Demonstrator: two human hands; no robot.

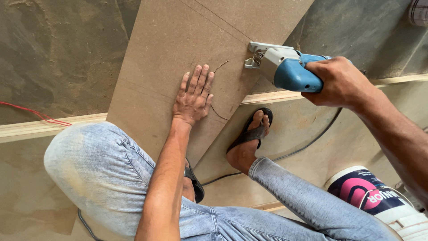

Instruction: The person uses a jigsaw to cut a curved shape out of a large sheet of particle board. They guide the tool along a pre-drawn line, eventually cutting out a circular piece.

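We see our left hand [194, 96] spread flat, palm down, fingers open, pressing on a brown fibreboard sheet [178, 53] that lies tilted across the floor. Right hand [339, 82] is closed round the handle of a blue and grey jigsaw [285, 67]. The saw's metal base plate [258, 47] sits at the right edge of the sheet, blade area touching or just at the board edge; exact contact we cannot tell. A thin curved pencil line [218, 112] runs on the sheet just right of the left hand, near the fingertips and past the wrist side.

Sheet rests over a pale wooden batten [40, 127] crossing the view left to right. Our right foot in a black sandal [249, 134] stands on another board just below the sheet's lower edge. Left knee in light blue jeans [102, 174] fills lower left. A black power cord [307, 145] trails from the saw side down across the lower board, passing behind the foot. A red wire [35, 114] lies on the concrete floor [58, 53] at far left. White bucket with pink and dark label [379, 196] stands at lower right, near the right forearm.
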